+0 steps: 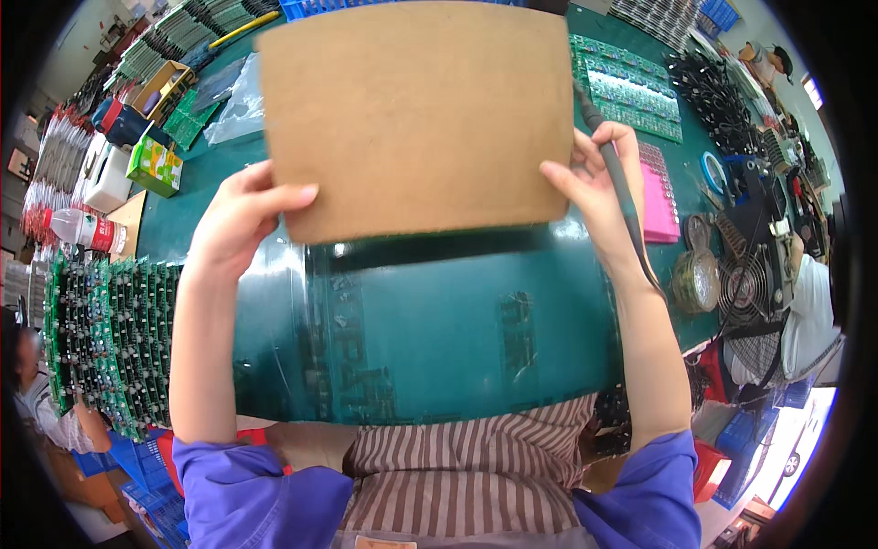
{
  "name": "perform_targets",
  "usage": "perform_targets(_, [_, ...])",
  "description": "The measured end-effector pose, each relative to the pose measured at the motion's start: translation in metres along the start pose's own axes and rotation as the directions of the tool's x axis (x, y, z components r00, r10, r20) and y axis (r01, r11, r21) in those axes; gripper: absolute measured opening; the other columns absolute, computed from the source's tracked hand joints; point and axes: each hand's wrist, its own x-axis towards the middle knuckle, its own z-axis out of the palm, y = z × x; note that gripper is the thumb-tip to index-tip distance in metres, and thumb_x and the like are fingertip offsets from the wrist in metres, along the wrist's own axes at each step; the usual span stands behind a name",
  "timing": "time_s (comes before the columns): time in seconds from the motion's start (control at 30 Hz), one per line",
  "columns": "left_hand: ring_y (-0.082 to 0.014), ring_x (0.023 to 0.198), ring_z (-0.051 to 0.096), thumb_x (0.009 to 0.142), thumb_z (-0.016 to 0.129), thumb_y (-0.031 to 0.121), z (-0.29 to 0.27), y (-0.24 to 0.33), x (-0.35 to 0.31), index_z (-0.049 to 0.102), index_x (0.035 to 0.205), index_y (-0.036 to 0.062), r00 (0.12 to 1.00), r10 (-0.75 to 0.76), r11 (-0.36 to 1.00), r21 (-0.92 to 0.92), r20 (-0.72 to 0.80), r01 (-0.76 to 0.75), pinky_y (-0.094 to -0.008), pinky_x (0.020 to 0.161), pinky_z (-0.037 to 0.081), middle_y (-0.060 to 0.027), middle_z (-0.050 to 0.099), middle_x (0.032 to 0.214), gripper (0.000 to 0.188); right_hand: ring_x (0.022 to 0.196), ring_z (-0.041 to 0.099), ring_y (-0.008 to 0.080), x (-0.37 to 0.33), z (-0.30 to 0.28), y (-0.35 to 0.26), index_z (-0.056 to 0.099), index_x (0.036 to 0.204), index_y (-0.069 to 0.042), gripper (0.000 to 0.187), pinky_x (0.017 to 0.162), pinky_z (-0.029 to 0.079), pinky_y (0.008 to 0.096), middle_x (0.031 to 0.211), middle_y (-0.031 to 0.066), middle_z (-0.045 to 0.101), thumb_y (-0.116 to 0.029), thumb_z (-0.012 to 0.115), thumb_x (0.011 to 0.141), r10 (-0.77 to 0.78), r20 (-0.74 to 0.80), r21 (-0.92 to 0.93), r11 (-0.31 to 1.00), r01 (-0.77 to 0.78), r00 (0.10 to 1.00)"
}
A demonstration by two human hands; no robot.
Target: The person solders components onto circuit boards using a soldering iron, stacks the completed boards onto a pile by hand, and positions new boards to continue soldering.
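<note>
A flat brown board [416, 119], like cardboard or fibreboard, is raised above the green table in front of me. My left hand [249, 215] grips its lower left corner, thumb on the near face. At the right edge my right hand [599, 188] pinches it, thumb in front and fingers partly behind. That hand also carries a grey pen-shaped tool with a cord, apparently a soldering iron [615, 165], lying across the fingers and wrist. A thin green strip shows along the board's lower edge; what lies behind the board is hidden.
Green circuit boards [114, 343] stand stacked at the left, near a bottle [87, 229] and a green box [155, 166]. More circuit boards [631, 91] lie at the far right. A pink pad [658, 201], a tape roll [713, 171] and a fan [745, 291] sit on the right.
</note>
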Motion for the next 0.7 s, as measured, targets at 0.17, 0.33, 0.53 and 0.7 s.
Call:
perform_targets(0.17, [-0.0172, 0.094, 0.063, 0.060, 0.080, 0.000, -0.015, -0.013, -0.095, 0.065, 0.106, 0.0004, 0.968, 0.221, 0.975, 0.065, -0.121, -0.214, -0.0308, 0.080, 0.052, -0.0063, 0.067, 0.099, 0.049, 0.101, 0.060, 0.0184, -0.049, 0.015, -0.039, 0.036, 0.105, -0.009, 0.058, 0.087, 0.050, 0.0337, 0.108, 0.0101, 0.055, 0.012, 0.074, 0.067, 0.102, 0.162, -0.300, 0.953, -0.050, 0.982])
perform_targets(0.33, [-0.0166, 0.077, 0.061, 0.054, 0.088, 0.012, -0.025, -0.049, -0.146, 0.052, 0.066, 0.0092, 0.728, 0.654, 0.556, 0.522, 0.207, -0.648, -0.0289, 0.068, 0.045, -0.0169, 0.070, 0.110, 0.038, 0.098, 0.063, 0.0247, -0.090, 0.011, -0.006, 0.043, 0.098, -0.006, 0.013, 0.095, 0.047, 0.0395, 0.101, 0.0178, 0.062, -0.006, 0.055, 0.092, -0.134, 0.445, 0.097, 0.990, 0.101, 0.886])
perform_targets(0.53, [-0.0119, 0.049, 0.047, 0.055, 0.073, 0.002, -0.021, -0.092, -0.178, 0.057, 0.060, 0.0097, 0.511, 0.715, 0.109, 0.646, 0.477, -0.756, -0.0273, 0.046, 0.037, -0.0011, 0.074, 0.096, 0.019, 0.100, 0.061, 0.0303, -0.131, 0.001, -0.006, 0.045, 0.102, -0.011, 0.026, 0.092, 0.044, 0.0401, 0.103, 0.0107, 0.065, -0.002, 0.062, 0.084, -0.150, 0.611, -0.242, 0.900, 0.363, 0.777])
perform_targets(0.7, [-0.0092, 0.052, 0.048, 0.064, 0.071, 0.007, -0.013, -0.096, -0.192, 0.058, 0.068, 0.0120, 0.383, 0.618, -0.135, 0.573, 0.686, -0.809, -0.0244, 0.046, 0.036, 0.0002, 0.072, 0.106, 0.014, 0.108, 0.057, 0.0371, -0.123, -0.019, -0.028, 0.046, 0.108, -0.014, 0.038, 0.099, 0.042, 0.0461, 0.120, 0.0067, 0.062, -0.008, 0.068, 0.077, -0.051, 0.850, -0.312, 0.753, 0.579, 0.525])
